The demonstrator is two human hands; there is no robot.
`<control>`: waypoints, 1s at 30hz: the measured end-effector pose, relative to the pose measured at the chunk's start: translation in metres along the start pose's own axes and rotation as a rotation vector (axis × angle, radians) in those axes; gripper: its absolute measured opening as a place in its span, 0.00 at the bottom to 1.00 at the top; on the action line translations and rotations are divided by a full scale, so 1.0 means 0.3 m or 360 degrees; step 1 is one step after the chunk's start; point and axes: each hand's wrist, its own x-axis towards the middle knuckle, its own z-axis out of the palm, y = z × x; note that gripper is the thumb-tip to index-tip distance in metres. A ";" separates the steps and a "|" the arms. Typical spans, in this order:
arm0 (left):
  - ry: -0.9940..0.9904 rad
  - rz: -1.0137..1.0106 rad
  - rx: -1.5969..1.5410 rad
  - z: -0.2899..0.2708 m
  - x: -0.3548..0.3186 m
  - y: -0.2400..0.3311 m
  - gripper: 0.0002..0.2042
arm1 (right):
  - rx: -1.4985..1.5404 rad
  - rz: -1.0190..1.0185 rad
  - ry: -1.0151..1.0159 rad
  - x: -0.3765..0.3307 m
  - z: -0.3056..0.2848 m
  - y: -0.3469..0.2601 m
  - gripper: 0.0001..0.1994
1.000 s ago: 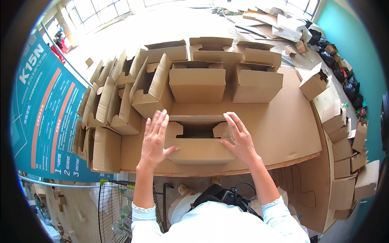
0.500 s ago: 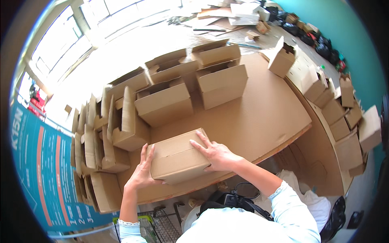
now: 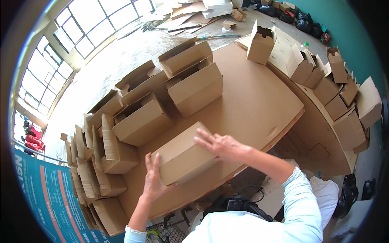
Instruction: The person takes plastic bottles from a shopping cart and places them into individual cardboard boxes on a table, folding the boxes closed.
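A closed brown cardboard box (image 3: 187,156) is held between my two hands just over the cardboard-topped table, near its front edge. Against the box's left end presses my left hand (image 3: 155,178), its fingers bent up along the side. My right hand (image 3: 225,148) grips the right end, fingers over the top corner. Whether the box's underside touches the table is hidden. Just beyond it, open-topped boxes (image 3: 145,121) stand in rows, with more boxes (image 3: 113,182) packed tightly to the left.
The cardboard-covered table (image 3: 259,101) stretches off to the right. Past it, a board (image 3: 279,73) carries more boxes (image 3: 336,95). A teal banner (image 3: 52,198) stands at the left, and a wire cart (image 3: 168,231) is below the front edge. Flat cardboard and black bags lie on the far floor.
The box has turned counterclockwise in view, its right end tipped farther away, both hands still on it. The whole view has swung, so the surroundings appear shifted and rotated.
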 end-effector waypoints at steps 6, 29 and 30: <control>0.0086 0.0108 0.0011 0.172 0.427 0.169 0.57 | -0.0154 0.0333 0.0172 -0.047 -0.088 0.420 0.51; 0.0019 -0.0064 0.0241 0.281 0.666 0.282 0.62 | -0.0721 0.2282 0.1098 -1.298 -0.673 1.708 0.33; 0.0048 -0.0066 0.0273 0.270 0.651 0.274 0.62 | -0.0628 0.2340 0.0990 -1.258 -0.675 1.713 0.33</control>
